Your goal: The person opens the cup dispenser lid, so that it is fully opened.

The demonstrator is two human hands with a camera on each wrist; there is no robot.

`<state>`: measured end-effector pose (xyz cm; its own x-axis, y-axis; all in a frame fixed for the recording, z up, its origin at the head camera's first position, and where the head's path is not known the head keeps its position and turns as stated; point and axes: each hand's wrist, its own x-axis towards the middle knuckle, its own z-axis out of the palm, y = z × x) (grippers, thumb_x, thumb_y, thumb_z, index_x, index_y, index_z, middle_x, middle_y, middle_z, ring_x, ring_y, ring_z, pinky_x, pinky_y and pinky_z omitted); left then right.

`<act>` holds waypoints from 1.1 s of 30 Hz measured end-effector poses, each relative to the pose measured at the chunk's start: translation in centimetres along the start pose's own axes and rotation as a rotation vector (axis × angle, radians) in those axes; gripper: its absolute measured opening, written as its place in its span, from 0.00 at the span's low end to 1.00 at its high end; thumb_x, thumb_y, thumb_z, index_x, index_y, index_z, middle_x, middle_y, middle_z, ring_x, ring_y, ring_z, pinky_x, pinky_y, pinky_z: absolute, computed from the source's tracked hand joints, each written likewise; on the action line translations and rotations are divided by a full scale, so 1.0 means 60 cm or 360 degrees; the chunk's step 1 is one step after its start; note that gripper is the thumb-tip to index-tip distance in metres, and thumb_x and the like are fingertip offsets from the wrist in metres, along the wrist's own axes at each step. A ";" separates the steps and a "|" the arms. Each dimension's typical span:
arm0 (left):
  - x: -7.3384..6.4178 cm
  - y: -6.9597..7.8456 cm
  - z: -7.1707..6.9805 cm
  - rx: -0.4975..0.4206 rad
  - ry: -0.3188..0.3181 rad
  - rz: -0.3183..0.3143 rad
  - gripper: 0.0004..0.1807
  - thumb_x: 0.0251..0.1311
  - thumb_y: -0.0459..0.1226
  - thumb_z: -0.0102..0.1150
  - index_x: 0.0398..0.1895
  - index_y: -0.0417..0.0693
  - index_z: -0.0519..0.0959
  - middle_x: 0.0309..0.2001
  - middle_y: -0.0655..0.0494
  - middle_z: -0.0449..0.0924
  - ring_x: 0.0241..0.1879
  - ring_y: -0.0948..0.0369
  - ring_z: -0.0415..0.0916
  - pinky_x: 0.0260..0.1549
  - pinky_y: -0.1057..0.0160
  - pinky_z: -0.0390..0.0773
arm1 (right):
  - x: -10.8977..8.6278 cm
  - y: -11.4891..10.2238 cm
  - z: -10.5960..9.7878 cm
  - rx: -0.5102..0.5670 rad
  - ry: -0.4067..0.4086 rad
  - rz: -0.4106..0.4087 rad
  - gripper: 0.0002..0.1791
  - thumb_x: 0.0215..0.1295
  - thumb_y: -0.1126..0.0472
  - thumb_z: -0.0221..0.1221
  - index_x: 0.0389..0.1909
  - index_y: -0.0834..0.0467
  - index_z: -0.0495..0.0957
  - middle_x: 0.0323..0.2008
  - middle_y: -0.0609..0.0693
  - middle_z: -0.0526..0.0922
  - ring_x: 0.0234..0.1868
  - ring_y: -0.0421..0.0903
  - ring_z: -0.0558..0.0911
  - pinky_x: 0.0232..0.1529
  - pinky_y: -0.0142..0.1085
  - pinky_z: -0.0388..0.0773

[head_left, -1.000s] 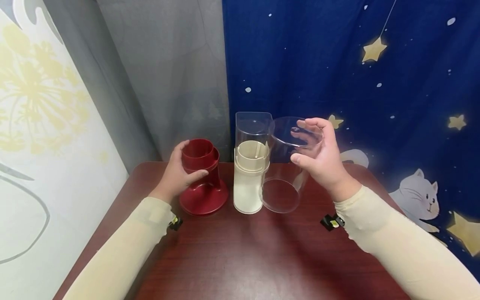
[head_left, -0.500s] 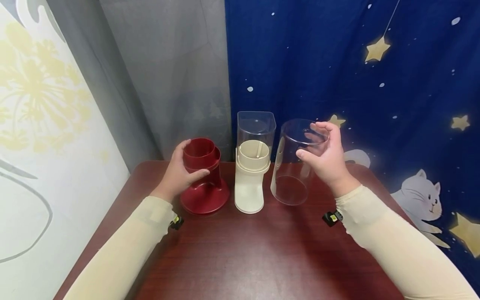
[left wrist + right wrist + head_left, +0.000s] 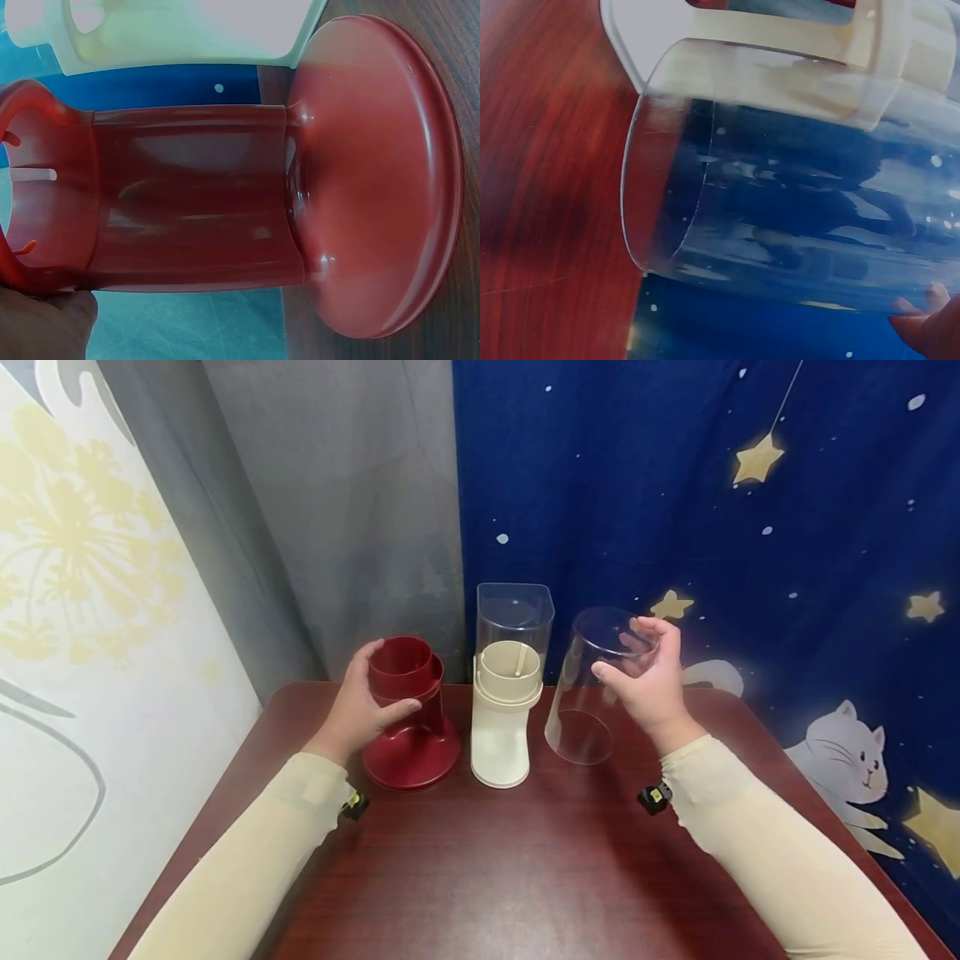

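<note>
My left hand [image 3: 352, 710] grips the upper collar of a red plastic stand [image 3: 411, 758], which stands upright on a broad round base. In the left wrist view its column [image 3: 191, 202] fills the middle, and only a thumb tip [image 3: 75, 307] shows at the corner. My right hand [image 3: 651, 687] holds a clear plastic cylinder [image 3: 581, 697] near its upper rim, thumb in front and fingers behind. The cylinder tilts slightly; whether its lower end touches the table, I cannot tell. Between the hands stands a cream plastic stand [image 3: 497, 743] with a round collar.
A clear, squared container [image 3: 513, 610] rises behind the cream stand's collar. Everything sits toward the far edge of a dark red wooden table [image 3: 480, 868]. Beyond it hang a grey curtain [image 3: 352, 510] and a blue star-patterned curtain [image 3: 600, 485].
My right hand has moved the clear cylinder right, away from the cream stand, so a gap now shows between them. The left hand keeps its grip on the red stand.
</note>
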<state>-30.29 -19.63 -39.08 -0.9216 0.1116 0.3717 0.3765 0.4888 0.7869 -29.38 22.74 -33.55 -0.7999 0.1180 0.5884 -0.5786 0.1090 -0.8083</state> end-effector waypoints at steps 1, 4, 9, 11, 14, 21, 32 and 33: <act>0.000 0.000 0.000 0.0003 0.0001 0.0001 0.60 0.56 0.47 0.81 0.85 0.57 0.49 0.78 0.46 0.59 0.73 0.45 0.63 0.59 0.36 0.81 | 0.000 0.004 0.000 -0.0004 0.0005 -0.0001 0.45 0.51 0.79 0.71 0.67 0.57 0.61 0.65 0.48 0.69 0.68 0.49 0.75 0.59 0.28 0.80; 0.001 -0.001 0.000 0.0005 0.0002 0.0003 0.60 0.56 0.47 0.81 0.85 0.57 0.49 0.78 0.46 0.59 0.73 0.45 0.62 0.59 0.36 0.81 | -0.002 0.017 0.000 -0.0028 0.0012 -0.0008 0.45 0.51 0.79 0.72 0.68 0.59 0.60 0.65 0.46 0.69 0.69 0.49 0.74 0.58 0.26 0.80; 0.001 -0.001 0.000 0.0007 0.0006 0.0006 0.60 0.56 0.47 0.80 0.85 0.57 0.49 0.78 0.46 0.59 0.73 0.45 0.63 0.59 0.36 0.81 | -0.004 0.037 0.001 0.0002 0.0031 -0.0018 0.45 0.51 0.80 0.72 0.68 0.63 0.59 0.65 0.46 0.68 0.69 0.48 0.73 0.56 0.26 0.82; 0.001 -0.002 0.000 0.0007 0.0005 0.0006 0.60 0.56 0.47 0.80 0.85 0.57 0.49 0.78 0.46 0.59 0.73 0.45 0.63 0.59 0.36 0.81 | -0.005 0.043 0.002 0.0013 0.0040 -0.0014 0.46 0.51 0.80 0.72 0.68 0.63 0.58 0.65 0.47 0.68 0.69 0.49 0.72 0.53 0.26 0.83; 0.001 -0.002 0.000 0.0006 0.0002 0.0002 0.60 0.56 0.47 0.81 0.85 0.58 0.49 0.78 0.46 0.59 0.73 0.45 0.63 0.59 0.36 0.81 | -0.007 0.050 0.004 -0.0009 0.0051 -0.0001 0.46 0.52 0.79 0.72 0.68 0.65 0.58 0.66 0.49 0.67 0.71 0.50 0.72 0.52 0.26 0.83; 0.000 -0.001 0.001 -0.0002 0.0002 -0.0014 0.61 0.55 0.47 0.81 0.85 0.58 0.48 0.78 0.47 0.59 0.73 0.45 0.62 0.59 0.36 0.81 | -0.011 0.061 0.006 -0.0083 0.0053 0.0023 0.48 0.52 0.75 0.74 0.70 0.67 0.56 0.68 0.55 0.66 0.73 0.52 0.70 0.55 0.23 0.81; -0.001 0.000 0.000 -0.0001 -0.0002 -0.0017 0.60 0.55 0.48 0.81 0.85 0.59 0.49 0.78 0.47 0.59 0.73 0.45 0.62 0.59 0.36 0.81 | -0.025 0.072 0.004 -0.0224 0.0029 0.0109 0.49 0.53 0.70 0.77 0.71 0.64 0.56 0.70 0.56 0.68 0.75 0.48 0.71 0.69 0.39 0.77; -0.001 0.000 0.000 -0.0003 -0.0002 -0.0017 0.60 0.55 0.48 0.81 0.84 0.58 0.49 0.78 0.47 0.59 0.73 0.45 0.62 0.59 0.36 0.81 | -0.026 0.073 0.004 -0.0236 0.0025 0.0118 0.50 0.53 0.69 0.77 0.71 0.64 0.56 0.70 0.56 0.68 0.75 0.48 0.71 0.70 0.41 0.76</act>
<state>-30.23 -19.66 -39.09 -0.9256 0.1078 0.3628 0.3671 0.4883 0.7917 -30.70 22.78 -37.99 -0.8361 0.1465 0.5287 -0.4874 0.2439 -0.8384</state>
